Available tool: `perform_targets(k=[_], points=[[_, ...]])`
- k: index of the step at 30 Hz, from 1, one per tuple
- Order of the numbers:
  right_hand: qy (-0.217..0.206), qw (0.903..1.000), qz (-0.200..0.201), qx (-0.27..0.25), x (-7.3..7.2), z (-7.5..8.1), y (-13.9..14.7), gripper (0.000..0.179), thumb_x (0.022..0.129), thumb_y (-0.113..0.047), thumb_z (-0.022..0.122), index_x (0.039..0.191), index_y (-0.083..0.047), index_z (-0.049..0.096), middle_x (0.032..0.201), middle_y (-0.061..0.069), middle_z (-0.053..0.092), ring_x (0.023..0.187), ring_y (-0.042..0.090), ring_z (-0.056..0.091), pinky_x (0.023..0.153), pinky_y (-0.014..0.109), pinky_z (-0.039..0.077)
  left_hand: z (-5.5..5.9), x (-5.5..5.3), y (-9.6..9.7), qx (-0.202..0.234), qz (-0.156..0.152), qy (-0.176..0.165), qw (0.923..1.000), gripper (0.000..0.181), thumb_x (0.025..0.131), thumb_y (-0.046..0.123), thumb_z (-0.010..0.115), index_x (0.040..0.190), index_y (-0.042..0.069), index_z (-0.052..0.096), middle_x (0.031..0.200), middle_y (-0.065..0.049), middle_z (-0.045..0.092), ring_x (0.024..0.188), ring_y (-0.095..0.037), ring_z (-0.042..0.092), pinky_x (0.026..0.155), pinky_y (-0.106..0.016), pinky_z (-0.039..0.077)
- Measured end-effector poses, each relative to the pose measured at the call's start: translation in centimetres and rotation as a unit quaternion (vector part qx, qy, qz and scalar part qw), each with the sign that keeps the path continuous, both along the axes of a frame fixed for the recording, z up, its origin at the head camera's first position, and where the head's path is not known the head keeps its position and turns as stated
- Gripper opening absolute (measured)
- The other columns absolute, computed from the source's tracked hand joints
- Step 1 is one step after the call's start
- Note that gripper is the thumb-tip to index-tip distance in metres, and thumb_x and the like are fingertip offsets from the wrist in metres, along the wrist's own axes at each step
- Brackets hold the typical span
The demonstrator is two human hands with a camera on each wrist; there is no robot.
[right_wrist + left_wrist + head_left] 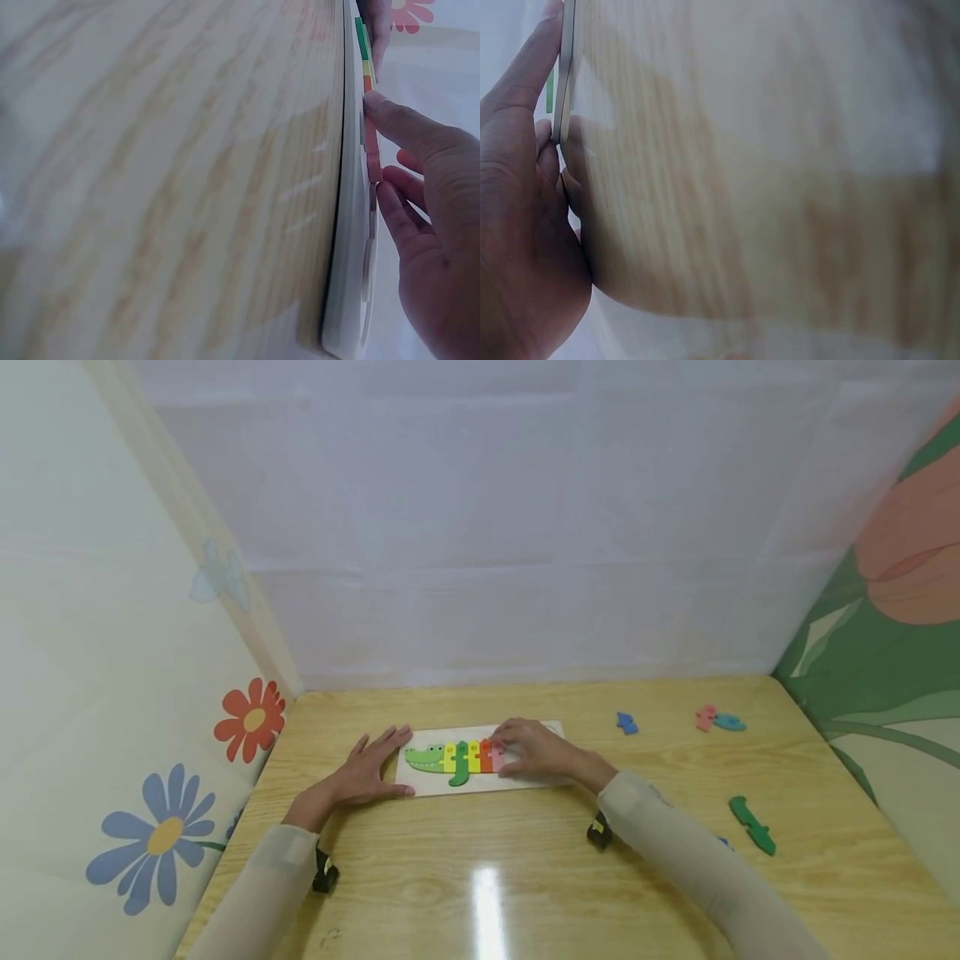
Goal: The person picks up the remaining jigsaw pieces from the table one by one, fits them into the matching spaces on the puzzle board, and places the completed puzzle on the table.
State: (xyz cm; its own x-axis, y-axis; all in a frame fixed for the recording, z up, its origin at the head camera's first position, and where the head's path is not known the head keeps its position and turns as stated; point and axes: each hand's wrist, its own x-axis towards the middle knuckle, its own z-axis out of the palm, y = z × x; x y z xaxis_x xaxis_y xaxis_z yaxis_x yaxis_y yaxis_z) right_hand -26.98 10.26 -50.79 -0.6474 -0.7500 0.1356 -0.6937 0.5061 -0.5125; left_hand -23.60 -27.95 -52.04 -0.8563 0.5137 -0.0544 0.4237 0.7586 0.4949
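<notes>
A white puzzle board (435, 788) lies on the table with a crocodile of coloured pieces on its left and middle part. The green head piece (425, 759) is at the left end, followed by yellow, green, yellow and orange-red pieces. At the row's right end my right hand (542, 750) has thumb and fingers about a pink puzzle piece (497, 758). In the right wrist view its fingertips touch the pink piece (373, 159) close over the board. My left hand (365, 774), thumb and fingers spread, rests at the board's left end and touches its edge (564, 82).
On the table (420, 893), a blue piece (627, 722) lies right of the board. Farther right are a pink piece (706, 717), a teal piece (729, 722) and a long green piece (752, 825). Another blue piece (723, 841) is mostly hidden behind my right sleeve.
</notes>
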Motion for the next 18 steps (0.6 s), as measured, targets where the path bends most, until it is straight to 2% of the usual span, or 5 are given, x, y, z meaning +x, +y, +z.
perform_targets(k=[10,18], points=[[0.001,1.0,0.002,0.0,0.12,0.08,-0.19,0.056,0.089,-0.033,0.088,0.137,-0.009,0.07,0.137,0.009,0.068,0.13,0.027,0.062,0.114,0.049,0.047,0.04,0.12,-0.05,0.001,0.001,0.0,1.0,0.107,0.088,0.054,0.082,0.168,0.006,0.029,0.175,-0.017,0.023,0.162,-0.043,0.014,0.124,-0.071,-0.001],[0.002,0.9999,-0.014,0.006,0.28,0.51,0.25,0.068,0.086,-0.036,0.09,0.142,-0.005,0.066,0.144,0.013,0.064,0.135,0.032,0.058,0.116,0.052,0.044,-0.21,-0.01,-0.05,-0.007,0.001,0.004,1.0,0.107,0.089,0.055,0.081,0.168,0.007,0.027,0.175,-0.015,0.023,0.162,-0.042,0.015,0.124,-0.071,0.0]])
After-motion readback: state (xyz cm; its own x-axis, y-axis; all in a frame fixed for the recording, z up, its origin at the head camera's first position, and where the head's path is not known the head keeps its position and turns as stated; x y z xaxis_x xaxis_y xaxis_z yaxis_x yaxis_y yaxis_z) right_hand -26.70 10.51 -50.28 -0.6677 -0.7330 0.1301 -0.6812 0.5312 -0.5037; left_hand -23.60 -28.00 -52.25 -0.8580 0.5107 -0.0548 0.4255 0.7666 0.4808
